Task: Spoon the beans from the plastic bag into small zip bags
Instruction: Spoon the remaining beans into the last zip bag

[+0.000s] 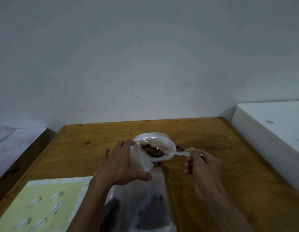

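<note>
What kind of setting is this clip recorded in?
Probably a plain room at home or in a small workshop, not a lab: a worn wooden table against a scuffed bare wall, a white chest-like appliance at the right, and a sheet of paper on the table.

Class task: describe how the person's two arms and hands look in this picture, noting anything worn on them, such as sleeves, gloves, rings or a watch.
Both arms enter from the bottom edge and are bare as far as the frame shows, with no sleeves in view. The left hand and right hand wear no gloves. No watch, bracelet or ring shows on either wrist or on the fingers that are visible. The dim picture is slightly blurred, so very small items could go unseen.
</note>
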Action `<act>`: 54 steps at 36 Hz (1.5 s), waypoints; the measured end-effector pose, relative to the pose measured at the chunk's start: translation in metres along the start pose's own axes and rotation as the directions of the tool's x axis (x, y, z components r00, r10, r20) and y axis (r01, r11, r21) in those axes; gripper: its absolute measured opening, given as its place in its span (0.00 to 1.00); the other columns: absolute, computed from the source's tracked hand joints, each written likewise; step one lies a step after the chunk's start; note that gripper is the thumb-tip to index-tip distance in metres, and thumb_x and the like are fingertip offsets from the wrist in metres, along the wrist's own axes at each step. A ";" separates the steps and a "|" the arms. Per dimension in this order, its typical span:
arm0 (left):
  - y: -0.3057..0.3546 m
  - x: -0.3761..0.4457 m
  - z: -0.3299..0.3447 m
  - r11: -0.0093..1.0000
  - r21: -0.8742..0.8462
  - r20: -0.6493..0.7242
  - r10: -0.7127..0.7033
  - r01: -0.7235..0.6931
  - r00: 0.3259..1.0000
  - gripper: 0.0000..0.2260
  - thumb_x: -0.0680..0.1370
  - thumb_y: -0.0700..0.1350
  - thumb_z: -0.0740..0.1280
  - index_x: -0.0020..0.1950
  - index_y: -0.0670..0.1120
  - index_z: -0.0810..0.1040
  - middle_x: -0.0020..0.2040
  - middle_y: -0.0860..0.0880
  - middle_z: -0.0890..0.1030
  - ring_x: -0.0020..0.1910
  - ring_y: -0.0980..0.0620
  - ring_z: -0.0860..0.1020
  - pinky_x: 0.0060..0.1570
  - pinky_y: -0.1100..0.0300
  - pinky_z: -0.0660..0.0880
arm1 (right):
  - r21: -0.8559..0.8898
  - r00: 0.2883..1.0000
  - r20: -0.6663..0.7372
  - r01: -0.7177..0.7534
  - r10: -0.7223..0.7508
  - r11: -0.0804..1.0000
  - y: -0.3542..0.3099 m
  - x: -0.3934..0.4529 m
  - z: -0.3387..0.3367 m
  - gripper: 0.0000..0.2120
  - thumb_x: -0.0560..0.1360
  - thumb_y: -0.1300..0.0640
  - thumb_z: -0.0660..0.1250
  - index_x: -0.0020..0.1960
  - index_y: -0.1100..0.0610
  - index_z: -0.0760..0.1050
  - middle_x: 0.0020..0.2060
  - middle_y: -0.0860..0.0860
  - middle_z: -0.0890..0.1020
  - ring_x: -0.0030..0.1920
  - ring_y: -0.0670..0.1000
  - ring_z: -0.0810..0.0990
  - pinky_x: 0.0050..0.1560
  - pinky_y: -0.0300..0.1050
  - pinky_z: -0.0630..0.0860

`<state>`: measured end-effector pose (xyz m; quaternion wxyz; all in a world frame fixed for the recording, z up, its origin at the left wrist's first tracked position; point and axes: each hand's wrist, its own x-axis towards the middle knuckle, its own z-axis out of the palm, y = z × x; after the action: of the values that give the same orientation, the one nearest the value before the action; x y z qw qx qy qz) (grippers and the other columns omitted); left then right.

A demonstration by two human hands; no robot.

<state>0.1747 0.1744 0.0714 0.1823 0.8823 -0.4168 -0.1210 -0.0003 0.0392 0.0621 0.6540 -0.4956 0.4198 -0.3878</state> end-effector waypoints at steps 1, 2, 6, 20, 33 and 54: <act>0.000 -0.002 -0.002 1.000 -0.006 -0.007 0.006 -0.006 1.000 0.51 0.56 0.72 0.75 0.74 0.57 0.59 0.72 0.57 0.64 0.68 0.52 0.67 0.74 0.45 0.58 | 0.002 1.000 0.007 0.001 -0.001 1.000 -0.001 -0.001 -0.003 0.06 0.80 0.61 0.65 0.49 0.60 0.81 0.30 0.52 0.77 0.27 0.46 0.76 0.27 0.40 0.73; 0.001 -0.005 -0.004 1.000 -0.019 -0.020 0.012 -0.012 1.000 0.50 0.57 0.71 0.76 0.74 0.57 0.59 0.71 0.58 0.65 0.66 0.53 0.67 0.73 0.46 0.59 | 0.004 1.000 0.015 0.003 -0.003 1.000 -0.002 -0.002 -0.005 0.06 0.80 0.61 0.65 0.49 0.60 0.81 0.30 0.52 0.77 0.28 0.46 0.76 0.28 0.41 0.73; 0.000 -0.014 -0.014 0.990 -0.131 -0.087 0.033 -0.044 0.996 0.46 0.59 0.66 0.79 0.71 0.57 0.62 0.60 0.62 0.68 0.57 0.56 0.69 0.70 0.45 0.65 | 0.031 0.999 0.049 0.016 -0.018 0.999 -0.010 -0.009 -0.012 0.07 0.79 0.60 0.66 0.50 0.61 0.82 0.28 0.50 0.78 0.28 0.46 0.76 0.27 0.41 0.72; -0.004 -0.023 -0.020 0.953 -0.287 -0.181 0.047 -0.098 0.982 0.51 0.55 0.64 0.81 0.74 0.59 0.62 0.70 0.57 0.71 0.68 0.50 0.69 0.65 0.46 0.74 | -0.248 0.789 0.356 0.596 -0.500 0.764 -0.043 -0.038 0.030 0.09 0.80 0.53 0.65 0.46 0.54 0.82 0.29 0.47 0.81 0.29 0.44 0.80 0.30 0.40 0.78; -0.013 -0.018 -0.026 0.986 -0.168 -0.069 -0.009 -0.003 0.998 0.50 0.56 0.65 0.80 0.74 0.61 0.62 0.66 0.57 0.69 0.61 0.47 0.74 0.55 0.42 0.78 | -0.507 0.461 0.371 0.828 -0.806 0.240 -0.021 -0.024 -0.003 0.05 0.80 0.58 0.64 0.51 0.56 0.79 0.36 0.43 0.75 0.34 0.36 0.73 0.38 0.24 0.71; -0.012 0.003 0.000 0.995 0.048 0.071 0.085 -0.089 0.994 0.47 0.58 0.67 0.77 0.73 0.56 0.63 0.70 0.61 0.64 0.65 0.56 0.67 0.66 0.51 0.58 | -0.560 0.712 0.205 0.648 -0.672 0.516 0.022 0.006 0.022 0.07 0.80 0.59 0.64 0.52 0.58 0.81 0.36 0.47 0.81 0.35 0.40 0.78 0.35 0.28 0.75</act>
<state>0.1848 0.1784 0.0661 0.1504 0.8630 -0.4637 -0.1325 0.0243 0.0454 0.0432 0.2588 -0.7884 0.3113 -0.4633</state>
